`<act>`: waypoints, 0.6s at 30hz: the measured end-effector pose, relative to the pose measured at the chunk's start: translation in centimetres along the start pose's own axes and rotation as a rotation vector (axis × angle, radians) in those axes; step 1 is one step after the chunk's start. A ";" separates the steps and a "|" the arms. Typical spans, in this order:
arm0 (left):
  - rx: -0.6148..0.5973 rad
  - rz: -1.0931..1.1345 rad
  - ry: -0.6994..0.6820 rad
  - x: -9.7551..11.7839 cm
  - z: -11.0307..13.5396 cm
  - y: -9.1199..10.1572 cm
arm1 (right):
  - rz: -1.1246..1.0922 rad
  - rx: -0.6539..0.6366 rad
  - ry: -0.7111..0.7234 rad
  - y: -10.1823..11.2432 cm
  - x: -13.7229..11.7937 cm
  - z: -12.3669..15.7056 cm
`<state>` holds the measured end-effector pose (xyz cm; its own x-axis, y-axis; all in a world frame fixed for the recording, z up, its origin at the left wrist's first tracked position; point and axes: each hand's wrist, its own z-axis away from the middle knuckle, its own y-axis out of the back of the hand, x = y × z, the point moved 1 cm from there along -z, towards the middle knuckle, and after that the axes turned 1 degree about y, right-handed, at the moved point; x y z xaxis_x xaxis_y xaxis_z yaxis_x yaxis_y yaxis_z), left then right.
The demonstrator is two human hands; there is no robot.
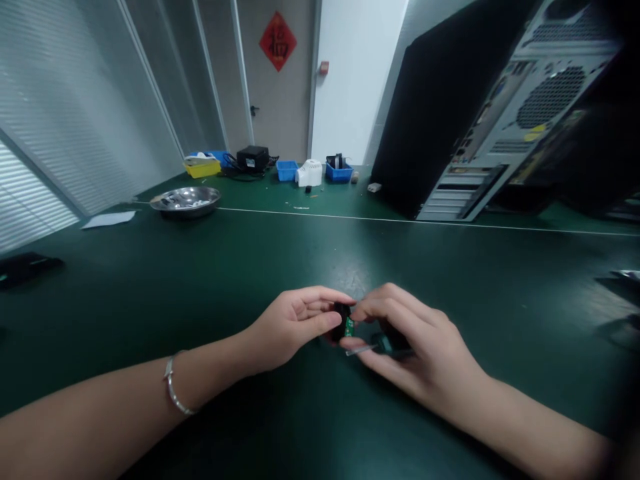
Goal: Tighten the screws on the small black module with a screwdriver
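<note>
My left hand [293, 327] pinches a small black housing [341, 321] between thumb and fingers, above the green tabletop [240, 267]. A small green circuit board [349, 327] shows at the housing's right side. My right hand [430, 337] has its fingertips up against this board. Curled in that same hand is a thin tool with a dark green handle [383, 344], which looks like a small screwdriver; its pale, narrow shaft points left below the board. The palm hides the rest of the handle.
A metal bowl [193, 200] with small parts stands at the back left. Behind it are a yellow bin [203, 169], a black box with cables [253, 159], blue bins [287, 171] and a white plastic cover [309, 174]. A computer tower [450, 120] rises at the right.
</note>
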<state>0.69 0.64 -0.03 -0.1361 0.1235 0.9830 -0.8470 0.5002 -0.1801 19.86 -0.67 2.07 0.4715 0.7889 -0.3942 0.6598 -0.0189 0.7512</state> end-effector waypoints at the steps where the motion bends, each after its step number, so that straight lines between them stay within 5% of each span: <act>1: -0.005 -0.001 0.005 0.0 0.0 -0.1 | 0.013 0.002 0.011 0.0 0.1 0.1; 18: 0.045 -0.054 -0.008 -0.1 0.1 -0.2 | 0.111 0.049 0.068 -0.5 0.0 0.2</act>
<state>0.86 0.47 -0.09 -0.0932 0.0908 0.9915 -0.8754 0.4670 -0.1251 19.65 -0.80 1.59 0.5033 0.8202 -0.2721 0.6344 -0.1369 0.7608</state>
